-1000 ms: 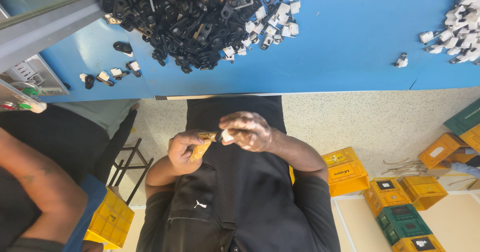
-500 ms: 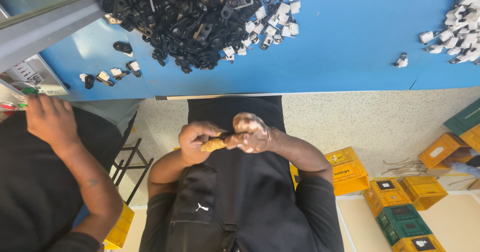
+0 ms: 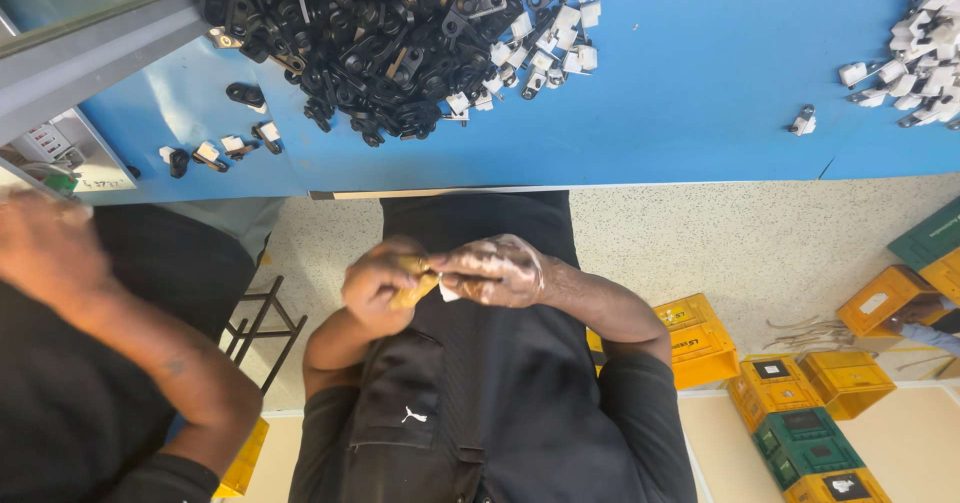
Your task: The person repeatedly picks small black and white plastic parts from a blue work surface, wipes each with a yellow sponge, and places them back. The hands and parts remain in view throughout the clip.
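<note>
Two hands meet: left hand point(image 3: 378, 285) pinches a yellow piece point(image 3: 415, 285), right hand point(image 3: 497, 271) grips its small white end point(image 3: 449, 291); a loose pinch could drop it floorward, toward six o'clock.

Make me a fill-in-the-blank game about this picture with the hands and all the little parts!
1. The table top is the colour ____.
2. The big pile of parts on the table is mostly ____.
3. The left hand and the right hand meet in front of a ____ shirt.
4. The yellow boxes sit on the ____.

Missing words: blue; black; black; floor
</note>
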